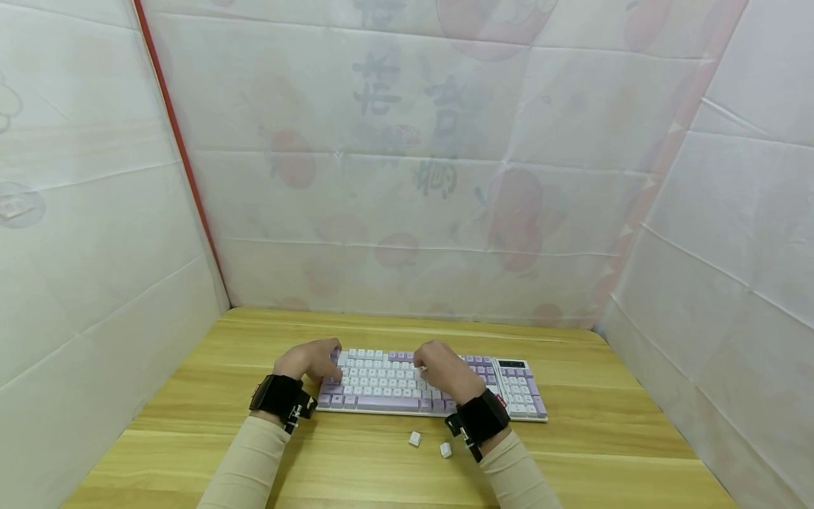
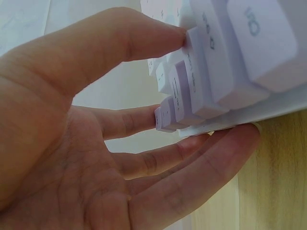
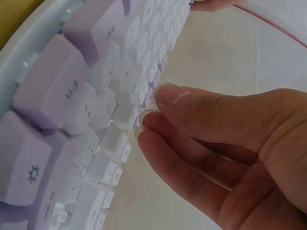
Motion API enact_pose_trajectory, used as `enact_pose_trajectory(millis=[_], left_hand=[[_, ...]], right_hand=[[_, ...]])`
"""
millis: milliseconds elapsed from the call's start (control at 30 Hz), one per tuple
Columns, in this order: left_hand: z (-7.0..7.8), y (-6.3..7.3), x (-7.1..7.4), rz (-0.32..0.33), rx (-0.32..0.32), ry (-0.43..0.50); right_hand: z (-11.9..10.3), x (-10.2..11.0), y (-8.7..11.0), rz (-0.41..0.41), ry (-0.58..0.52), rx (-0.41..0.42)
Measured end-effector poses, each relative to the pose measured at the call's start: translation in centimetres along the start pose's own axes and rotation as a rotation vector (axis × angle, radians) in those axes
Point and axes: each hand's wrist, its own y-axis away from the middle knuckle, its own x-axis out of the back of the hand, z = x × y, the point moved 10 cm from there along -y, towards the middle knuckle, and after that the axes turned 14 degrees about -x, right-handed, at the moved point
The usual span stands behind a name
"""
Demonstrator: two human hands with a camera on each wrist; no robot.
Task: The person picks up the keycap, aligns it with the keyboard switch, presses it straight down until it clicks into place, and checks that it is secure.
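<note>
The left hand (image 1: pixel 311 359) grips the left end of the white-and-lilac plastic keyboard (image 1: pixel 391 385), thumb on its keys. The right hand (image 1: pixel 448 369) brings its fingertips together over the keys; whether they pinch anything, I can't tell. Steady bracing and straight vertical finger work should serve best. Two small white plastic keycaps (image 1: pixel 415 439) lie nearer the wearer than the right hand; yellow wood-grain tabletop (image 1: pixel 210 396) leaves room left of the left hand.

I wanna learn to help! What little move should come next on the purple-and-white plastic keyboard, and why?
Perhaps the bare right hand should gently lift one nearby white plastic keycap: that hand's fingers are bunched close by, the bare left hand grips the keyboard, and two loose white keycaps lie on the yellowish wooden table.
</note>
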Motion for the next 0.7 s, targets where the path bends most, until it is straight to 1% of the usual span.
enact_pose_trajectory(millis=[167,333,400,633,700], left_hand=[[-0.2,-0.2,0.0,-0.004,0.000,-0.023],[-0.2,-0.2,-0.1,-0.006,0.004,-0.013],[-0.3,-0.2,-0.1,-0.003,0.007,-0.007],[0.3,-0.1,0.2,-0.004,-0.021,-0.074],[0.3,-0.1,0.2,-0.004,-0.021,-0.078]], right_hand=[[0.6,-0.2,-0.1,-0.014,-0.009,-0.027],[1.2,-0.2,-0.3,-0.024,-0.026,-0.050],[1.3,-0.3,-0.3,-0.025,-0.032,-0.047],[1.6,-0.3,-0.4,0.004,-0.006,-0.009],[1.6,-0.3,-0.5,0.004,-0.007,-0.009]])
